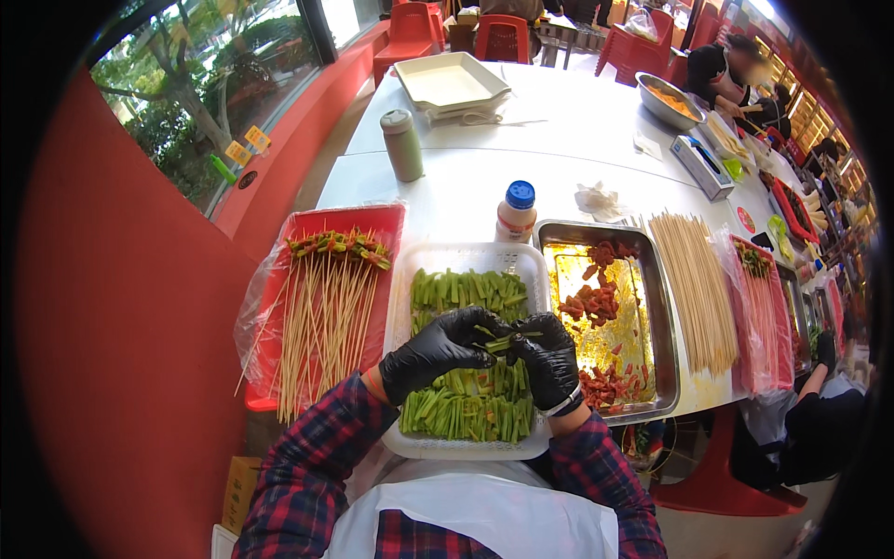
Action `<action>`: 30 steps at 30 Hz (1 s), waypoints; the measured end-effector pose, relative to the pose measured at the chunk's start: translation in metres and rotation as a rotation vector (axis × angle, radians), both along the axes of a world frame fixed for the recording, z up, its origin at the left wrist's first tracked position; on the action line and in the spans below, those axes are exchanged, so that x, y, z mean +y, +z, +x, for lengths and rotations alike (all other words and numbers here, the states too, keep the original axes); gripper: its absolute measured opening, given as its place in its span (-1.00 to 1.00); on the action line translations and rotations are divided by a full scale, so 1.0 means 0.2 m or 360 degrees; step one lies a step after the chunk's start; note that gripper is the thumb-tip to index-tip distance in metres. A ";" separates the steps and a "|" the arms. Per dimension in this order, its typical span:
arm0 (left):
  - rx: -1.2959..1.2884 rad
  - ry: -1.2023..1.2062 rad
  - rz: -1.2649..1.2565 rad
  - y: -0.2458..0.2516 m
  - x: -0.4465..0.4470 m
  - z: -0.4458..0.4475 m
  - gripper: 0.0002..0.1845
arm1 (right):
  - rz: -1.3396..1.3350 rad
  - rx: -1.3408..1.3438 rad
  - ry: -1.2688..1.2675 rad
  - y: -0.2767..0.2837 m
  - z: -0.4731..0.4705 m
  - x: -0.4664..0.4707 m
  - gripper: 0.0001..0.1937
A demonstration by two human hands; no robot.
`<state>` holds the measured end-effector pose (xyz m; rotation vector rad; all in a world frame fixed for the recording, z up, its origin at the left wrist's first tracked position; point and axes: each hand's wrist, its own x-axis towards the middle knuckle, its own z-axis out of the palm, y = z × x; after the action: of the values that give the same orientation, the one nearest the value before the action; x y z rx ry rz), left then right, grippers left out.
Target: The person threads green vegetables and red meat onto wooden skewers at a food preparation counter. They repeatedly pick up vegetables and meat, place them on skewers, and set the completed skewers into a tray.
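Note:
Both hands wear black gloves and meet above a white plastic basket (469,447) filled with cut green vegetable stalks (466,416). Between the fingers of my left hand (447,346) are a few green stalk pieces (497,344). My right hand (548,360) pinches the same pieces from the other side; a thin tip pokes out past its fingers. To the right, a steel tray (667,349) holds red marinated meat pieces (594,302) in oily sauce. On the left, a red tray (380,279) lined with clear plastic carries loaded skewers (335,279), their bare ends towards me.
Bare wooden skewers (695,293) lie right of the steel tray. A blue-capped bottle (517,213), a green tumbler (403,147), crumpled tissue (599,201) and stacked cream trays (452,82) stand beyond. Co-workers sit at right, one with a gloved hand (827,351). A red wall (140,314) borders the left.

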<state>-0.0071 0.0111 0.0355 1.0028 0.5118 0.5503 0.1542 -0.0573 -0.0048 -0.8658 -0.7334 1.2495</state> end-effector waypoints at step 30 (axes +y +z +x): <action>0.0114 0.0294 0.0075 -0.08 -0.05 0.04 -0.82 | -0.0011 -0.0163 -0.0106 -0.01 -0.05 -0.01 -0.89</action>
<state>0.0009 0.0005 0.0196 1.0285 0.6623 0.6953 0.1448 -0.0594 -0.0074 -0.9577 -0.7761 1.1559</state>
